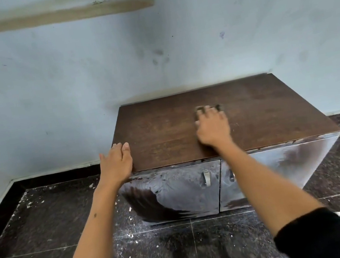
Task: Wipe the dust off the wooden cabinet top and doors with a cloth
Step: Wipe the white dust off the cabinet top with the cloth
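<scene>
The right hand (212,127) pressed a cloth (208,108) under its curled grip on the cabinet top (274,111); the left hand (116,162), grip released, rested flat on the corner nearer the person.

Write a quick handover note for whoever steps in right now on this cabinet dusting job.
Left hand: open, resting flat on the front left corner of the dark brown wooden cabinet top.
Right hand: pressing a small dark cloth on the middle of the top.
Done: cannot tell how much of the top is clean.
Left: both glossy dark doors look streaked with grey dust; wipe them after the top.
</scene>
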A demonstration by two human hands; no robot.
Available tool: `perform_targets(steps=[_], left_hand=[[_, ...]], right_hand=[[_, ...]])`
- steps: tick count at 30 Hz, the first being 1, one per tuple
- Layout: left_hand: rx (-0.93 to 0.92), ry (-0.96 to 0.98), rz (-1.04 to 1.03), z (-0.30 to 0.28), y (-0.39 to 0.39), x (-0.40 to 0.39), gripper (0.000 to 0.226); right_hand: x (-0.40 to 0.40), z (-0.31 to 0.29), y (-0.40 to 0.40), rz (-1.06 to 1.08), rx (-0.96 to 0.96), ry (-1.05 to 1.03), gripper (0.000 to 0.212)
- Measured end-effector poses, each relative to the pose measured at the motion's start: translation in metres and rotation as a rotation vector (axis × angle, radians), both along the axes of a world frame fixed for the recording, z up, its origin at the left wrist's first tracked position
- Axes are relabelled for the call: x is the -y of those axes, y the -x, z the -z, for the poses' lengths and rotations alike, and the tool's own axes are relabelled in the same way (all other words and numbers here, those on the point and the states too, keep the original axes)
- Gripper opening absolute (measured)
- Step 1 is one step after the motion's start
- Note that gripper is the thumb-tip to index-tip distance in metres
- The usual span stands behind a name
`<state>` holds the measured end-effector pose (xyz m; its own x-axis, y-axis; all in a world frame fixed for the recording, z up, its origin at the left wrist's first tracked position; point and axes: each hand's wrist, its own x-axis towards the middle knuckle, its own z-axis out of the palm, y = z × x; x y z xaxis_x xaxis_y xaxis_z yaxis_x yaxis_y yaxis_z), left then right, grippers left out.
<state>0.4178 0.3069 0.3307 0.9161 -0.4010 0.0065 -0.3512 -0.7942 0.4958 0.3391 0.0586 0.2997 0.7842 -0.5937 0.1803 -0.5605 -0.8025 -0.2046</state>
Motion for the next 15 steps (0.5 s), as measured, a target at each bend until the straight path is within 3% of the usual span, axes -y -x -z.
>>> perform_targets(steps=[4,7,10,15], left_hand=[[0.012,-0.117,-0.015,0.01,-0.023,-0.007,0.051],[0.059,-0.165,-0.022,0.015,-0.033,-0.006,0.043],[0.104,-0.189,0.015,0.019,-0.033,0.001,0.044],[0.132,-0.224,0.07,0.023,-0.027,0.017,0.048]], right_hand=[[-0.111,0.012,-0.056,-0.325,0.019,-0.043,0.051],[-0.149,0.013,-0.089,-0.519,-0.011,-0.1,0.051],[-0.132,0.006,-0.117,-0.529,-0.055,-0.156,0.05],[-0.056,-0.003,-0.134,-0.337,-0.078,-0.193,0.051]])
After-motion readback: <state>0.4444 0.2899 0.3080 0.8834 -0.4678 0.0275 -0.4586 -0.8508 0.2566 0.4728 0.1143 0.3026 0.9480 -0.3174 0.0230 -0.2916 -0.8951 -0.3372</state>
